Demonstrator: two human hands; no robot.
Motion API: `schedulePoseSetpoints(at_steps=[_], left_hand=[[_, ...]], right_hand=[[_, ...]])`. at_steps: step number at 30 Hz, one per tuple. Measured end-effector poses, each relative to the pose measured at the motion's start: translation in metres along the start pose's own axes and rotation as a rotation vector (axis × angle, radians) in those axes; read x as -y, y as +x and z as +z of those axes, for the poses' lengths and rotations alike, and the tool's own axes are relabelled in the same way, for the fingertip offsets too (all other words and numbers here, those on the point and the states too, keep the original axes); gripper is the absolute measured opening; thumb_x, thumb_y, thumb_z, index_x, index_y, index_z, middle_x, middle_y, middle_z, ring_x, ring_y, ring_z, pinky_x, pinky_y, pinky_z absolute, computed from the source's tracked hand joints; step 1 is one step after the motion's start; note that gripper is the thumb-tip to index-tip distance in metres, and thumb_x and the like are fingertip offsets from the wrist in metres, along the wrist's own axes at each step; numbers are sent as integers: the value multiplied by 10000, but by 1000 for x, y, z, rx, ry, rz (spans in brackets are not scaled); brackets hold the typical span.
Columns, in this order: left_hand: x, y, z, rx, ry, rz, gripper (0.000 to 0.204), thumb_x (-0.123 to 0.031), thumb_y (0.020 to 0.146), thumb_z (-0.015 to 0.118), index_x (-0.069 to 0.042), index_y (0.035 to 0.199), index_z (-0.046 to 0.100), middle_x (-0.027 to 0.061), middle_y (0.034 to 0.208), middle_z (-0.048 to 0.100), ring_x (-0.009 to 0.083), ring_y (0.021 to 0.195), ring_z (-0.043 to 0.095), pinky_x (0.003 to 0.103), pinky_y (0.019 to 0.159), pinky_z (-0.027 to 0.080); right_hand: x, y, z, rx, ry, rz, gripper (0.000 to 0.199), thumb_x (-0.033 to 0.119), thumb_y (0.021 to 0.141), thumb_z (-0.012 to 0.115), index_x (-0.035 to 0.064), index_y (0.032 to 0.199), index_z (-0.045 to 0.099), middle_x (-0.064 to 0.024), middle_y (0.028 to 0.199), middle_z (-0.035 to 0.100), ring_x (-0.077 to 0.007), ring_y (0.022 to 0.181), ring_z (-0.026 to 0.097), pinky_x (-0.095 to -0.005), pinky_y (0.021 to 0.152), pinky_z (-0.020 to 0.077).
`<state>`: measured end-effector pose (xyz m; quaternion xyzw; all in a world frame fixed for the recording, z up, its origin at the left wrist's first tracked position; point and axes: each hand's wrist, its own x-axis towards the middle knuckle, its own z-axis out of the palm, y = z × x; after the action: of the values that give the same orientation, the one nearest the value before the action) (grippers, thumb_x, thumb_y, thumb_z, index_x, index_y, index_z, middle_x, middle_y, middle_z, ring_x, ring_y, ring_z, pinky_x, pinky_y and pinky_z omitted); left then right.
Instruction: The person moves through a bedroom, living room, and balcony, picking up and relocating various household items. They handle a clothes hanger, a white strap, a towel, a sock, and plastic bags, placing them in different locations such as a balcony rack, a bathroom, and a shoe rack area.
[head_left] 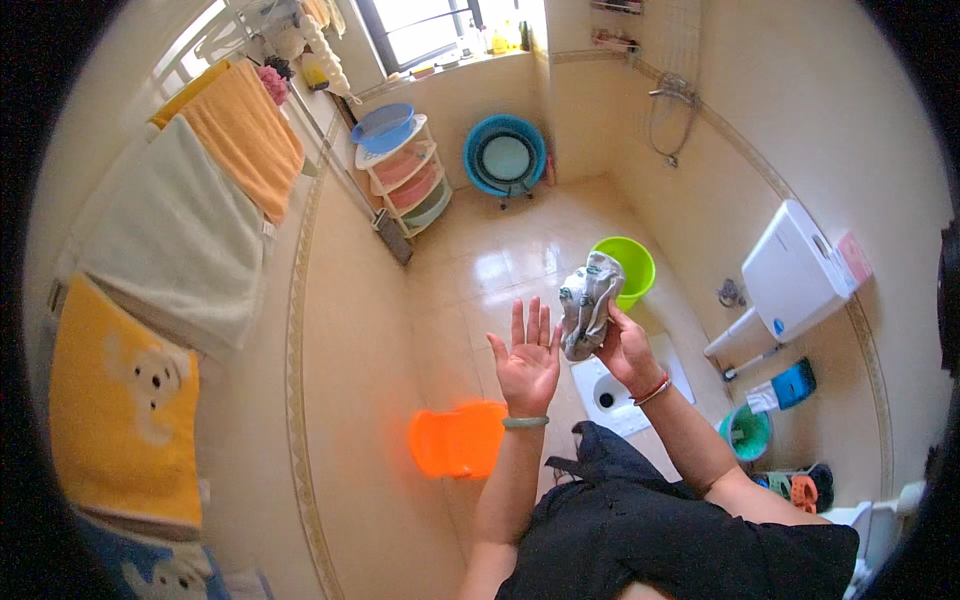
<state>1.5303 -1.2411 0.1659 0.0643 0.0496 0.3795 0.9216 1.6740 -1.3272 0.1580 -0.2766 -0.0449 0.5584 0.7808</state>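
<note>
Person standing over a tiled floor, both bare hands in front. Right hand is closed on a bunched grey-white cloth with darker patches, thumb along its lower right edge; red bracelet on that wrist. Cloth is held up off the floor, mid-view, overlapping the near left side of a lime-green bucket from this angle. Left hand holds nothing: palm up, fingers straight, thumb spread out to the left. Its little-finger side sits just beside the cloth; can't tell if they touch. Pale green bangle on the left wrist.

Below the right hand, a white squat toilet, partly hidden by the arm. Bright orange plastic piece on the floor left of the left forearm, exact kind unclear. Right side: white cistern on the wall, teal bin below it, footwear incl. orange clog near the bin. Far end: white shelf rack with a blue basin on top, larger round blue tub standing to its right. Left wall: hanging towels, an orange one, a pale one, a yellow one.
</note>
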Motion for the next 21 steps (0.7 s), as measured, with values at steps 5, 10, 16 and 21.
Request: schedulePoseSetpoints(at_steps=[5,10,16,21], left_hand=[[-54,104,-22,-13,-53,35,666,-611,973,288,-166,1455,399,68,1540,335,225,1437,253,440,1186,148],[-121,231,-34,-6,-75,76,654,-601,972,311,-165,1449,409,68,1538,338,224,1439,252,441,1184,150],[-202,373,-46,-44,-69,156,661,-613,965,323,-175,1454,403,54,1540,338,212,1436,256,433,1183,133],[-260,460,-64,-62,-109,207,653,-616,965,311,-183,1441,422,45,1515,385,215,1416,300,422,1168,182]], right_hand=[[0,129,22,12,-34,43,382,322,1038,380,111,1332,503,-75,1266,605,-221,1136,578,-443,1015,430],[4,276,55,52,-117,111,398,317,1043,351,131,1378,457,-57,1338,557,-202,1199,530,-444,1036,390],[2,455,100,80,-204,109,354,284,1037,383,117,1331,490,-44,1232,608,-187,1075,590,-410,946,459],[-13,569,144,66,-219,176,311,218,1016,455,97,1299,506,-31,1178,622,-151,1007,607,-360,877,494]])
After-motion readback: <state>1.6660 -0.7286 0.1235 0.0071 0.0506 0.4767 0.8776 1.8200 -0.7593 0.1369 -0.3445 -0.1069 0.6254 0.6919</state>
